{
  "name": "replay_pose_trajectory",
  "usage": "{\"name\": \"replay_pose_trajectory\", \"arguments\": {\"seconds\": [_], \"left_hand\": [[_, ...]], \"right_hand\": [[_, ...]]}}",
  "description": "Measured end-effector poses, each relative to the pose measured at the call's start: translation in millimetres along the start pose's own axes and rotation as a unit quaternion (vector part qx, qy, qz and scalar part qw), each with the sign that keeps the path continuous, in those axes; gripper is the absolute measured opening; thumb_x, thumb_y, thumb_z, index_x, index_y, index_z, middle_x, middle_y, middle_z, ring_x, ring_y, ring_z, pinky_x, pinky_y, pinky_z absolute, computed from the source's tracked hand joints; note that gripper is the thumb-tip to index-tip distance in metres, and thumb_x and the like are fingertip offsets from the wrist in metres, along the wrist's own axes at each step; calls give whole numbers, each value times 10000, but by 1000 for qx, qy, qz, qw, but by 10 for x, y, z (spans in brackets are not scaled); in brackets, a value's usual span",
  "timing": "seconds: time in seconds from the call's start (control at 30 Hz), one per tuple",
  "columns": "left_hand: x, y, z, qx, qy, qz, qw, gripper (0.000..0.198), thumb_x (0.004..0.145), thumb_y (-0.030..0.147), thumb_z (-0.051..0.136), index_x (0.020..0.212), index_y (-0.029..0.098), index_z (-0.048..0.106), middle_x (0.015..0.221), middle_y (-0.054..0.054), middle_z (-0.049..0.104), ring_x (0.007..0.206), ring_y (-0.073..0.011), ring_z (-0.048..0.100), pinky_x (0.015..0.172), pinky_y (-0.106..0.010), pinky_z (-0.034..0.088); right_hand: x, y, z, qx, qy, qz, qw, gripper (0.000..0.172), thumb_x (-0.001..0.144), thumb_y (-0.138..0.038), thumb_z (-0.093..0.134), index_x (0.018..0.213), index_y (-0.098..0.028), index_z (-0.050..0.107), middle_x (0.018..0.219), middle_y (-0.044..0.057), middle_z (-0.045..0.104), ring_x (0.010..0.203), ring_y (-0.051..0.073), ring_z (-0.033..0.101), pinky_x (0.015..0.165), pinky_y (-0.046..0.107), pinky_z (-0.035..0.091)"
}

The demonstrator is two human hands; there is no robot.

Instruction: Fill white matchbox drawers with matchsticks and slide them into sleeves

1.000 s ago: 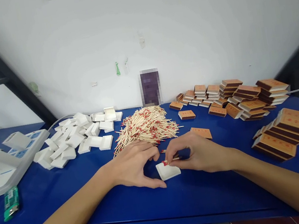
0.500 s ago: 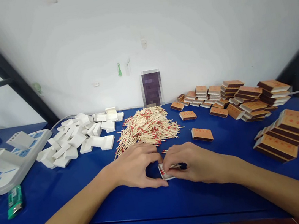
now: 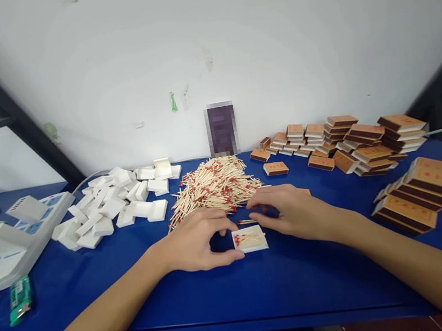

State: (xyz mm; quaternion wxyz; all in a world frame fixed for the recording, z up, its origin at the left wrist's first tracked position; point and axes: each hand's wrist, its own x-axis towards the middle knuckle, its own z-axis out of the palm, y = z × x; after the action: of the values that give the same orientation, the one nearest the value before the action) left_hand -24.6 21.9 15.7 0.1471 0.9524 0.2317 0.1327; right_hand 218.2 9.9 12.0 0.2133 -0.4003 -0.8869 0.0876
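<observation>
A small white matchbox tray [image 3: 250, 238] lies on the blue table [image 3: 243, 293] with a few red-tipped matches in it. My left hand [image 3: 195, 241] curls round the tray's left end, thumb and fingers touching it. My right hand [image 3: 293, 211] hovers just behind and right of the tray, fingers stretched towards the heap of loose matches [image 3: 214, 185], holding nothing. A single match [image 3: 247, 221] lies between the hands. An orange matchbox sleeve [image 3: 305, 192] is mostly hidden behind my right hand.
Empty white trays [image 3: 114, 204] are heaped at the back left. Orange matchboxes [image 3: 341, 147] are stacked at the back right, more [image 3: 426, 192] at the right. A white power strip [image 3: 7, 240] and a green lighter [image 3: 19, 299] lie at the far left.
My right hand set the matches into the tray, let go and moved back towards the match heap. My left hand stayed at the tray.
</observation>
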Motion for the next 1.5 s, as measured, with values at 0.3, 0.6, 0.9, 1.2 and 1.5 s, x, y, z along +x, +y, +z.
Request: {"name": "replay_pose_trajectory", "arguments": {"seconds": [0.3, 0.6, 0.9, 1.2, 1.5], "left_hand": [[2, 20, -20, -76, 33, 1, 997, 348, 803, 478, 688, 982, 180, 670, 801, -13, 584, 743, -149, 536, 708, -287, 417], [3, -11, -21, -40, 39, 14, 998, 336, 825, 454, 664, 1021, 182, 669, 792, -13, 588, 750, -156, 544, 718, -297, 422], [-31, -27, -2, 71, 9, 41, 997, 500, 740, 572, 691, 1043, 176, 641, 888, -43, 603, 820, -209, 571, 765, -338, 445], [5, 177, 104, 124, -20, 117, 985, 364, 941, 353, 500, 1287, 256, 548, 1079, -79, 566, 912, -209, 570, 860, -361, 477], [-17, 81, 122, 86, -18, 109, 990, 344, 941, 368, 539, 1260, 242, 568, 1085, -78, 577, 918, -200, 592, 881, -350, 494]], "right_hand": [[11, 60, 57, 29, -92, 7, 995, 108, 908, -178, 549, 896, -180, 656, 886, 51, 616, 793, 172, 561, 657, 276, 394], [-3, 65, 42, 52, -112, 38, 992, 51, 887, -178, 547, 841, -181, 569, 847, 35, 607, 737, 159, 524, 626, 269, 378], [-36, 105, -4, 51, -145, 74, 985, 57, 851, -168, 541, 806, -194, 565, 788, 8, 592, 702, 148, 508, 607, 260, 362], [-17, 159, 61, 41, -124, 70, 989, 60, 859, -184, 554, 805, -193, 530, 788, 8, 584, 706, 152, 496, 614, 262, 352], [-22, 140, 53, 41, -115, 56, 991, 80, 868, -173, 552, 804, -192, 507, 811, 8, 579, 718, 148, 495, 623, 255, 350]]}}
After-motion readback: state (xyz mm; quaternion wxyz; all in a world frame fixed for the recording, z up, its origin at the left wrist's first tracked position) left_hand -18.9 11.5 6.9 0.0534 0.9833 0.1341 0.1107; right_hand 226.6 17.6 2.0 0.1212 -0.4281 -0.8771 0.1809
